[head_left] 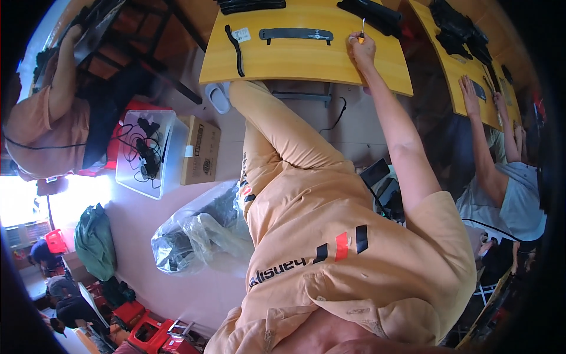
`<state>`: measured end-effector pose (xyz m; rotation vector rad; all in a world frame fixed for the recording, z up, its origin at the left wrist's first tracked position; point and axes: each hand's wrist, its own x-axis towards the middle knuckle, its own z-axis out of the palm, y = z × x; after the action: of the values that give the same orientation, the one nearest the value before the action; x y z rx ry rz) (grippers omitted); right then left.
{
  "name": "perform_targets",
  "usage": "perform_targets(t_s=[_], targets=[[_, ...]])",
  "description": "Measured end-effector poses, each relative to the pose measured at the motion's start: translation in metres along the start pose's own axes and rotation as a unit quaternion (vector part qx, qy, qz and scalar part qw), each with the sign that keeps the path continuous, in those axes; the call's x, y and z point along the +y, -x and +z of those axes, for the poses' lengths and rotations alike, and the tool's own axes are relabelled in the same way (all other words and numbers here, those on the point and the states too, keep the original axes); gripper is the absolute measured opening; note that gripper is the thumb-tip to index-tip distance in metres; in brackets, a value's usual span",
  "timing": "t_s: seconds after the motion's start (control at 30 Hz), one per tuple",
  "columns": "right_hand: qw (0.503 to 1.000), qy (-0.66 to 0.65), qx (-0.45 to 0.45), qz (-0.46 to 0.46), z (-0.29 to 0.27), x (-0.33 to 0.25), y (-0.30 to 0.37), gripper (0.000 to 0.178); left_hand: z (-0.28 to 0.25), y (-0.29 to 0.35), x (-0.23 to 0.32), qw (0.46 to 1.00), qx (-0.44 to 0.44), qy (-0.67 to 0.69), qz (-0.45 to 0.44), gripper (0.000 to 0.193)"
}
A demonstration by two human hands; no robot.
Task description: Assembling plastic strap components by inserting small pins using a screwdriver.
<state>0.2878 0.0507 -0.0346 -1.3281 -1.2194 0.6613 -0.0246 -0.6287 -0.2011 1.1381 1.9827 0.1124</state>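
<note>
At the right part of the yellow table [330,64], my right hand [362,49] is closed around a small screwdriver [361,40] with a yellow-orange handle. Its thin shaft points away from me, toward the far edge. Left of this hand lies a long dark strip-shaped part [295,35] with two short tabs on its near side. Farther left rest a black strap [236,53] and a small white printed label [241,35]. My left hand does not show.
Black bundles [252,5] and a black bag-like item [372,16] lie along the table's far side. A clear bin with cables [146,154], a cardboard box [201,151] and a plastic-wrapped bundle [200,236] stand on the floor at left. Co-workers sit on both sides.
</note>
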Motion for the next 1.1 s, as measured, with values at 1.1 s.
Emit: perform_targets(t_s=[1.1], targets=[[0.996, -0.065, -0.032, 0.055, -0.004, -0.008, 0.004, 0.003, -0.020, -0.011, 0.025, 0.970, -0.041, 0.232, -0.057, 0.027]])
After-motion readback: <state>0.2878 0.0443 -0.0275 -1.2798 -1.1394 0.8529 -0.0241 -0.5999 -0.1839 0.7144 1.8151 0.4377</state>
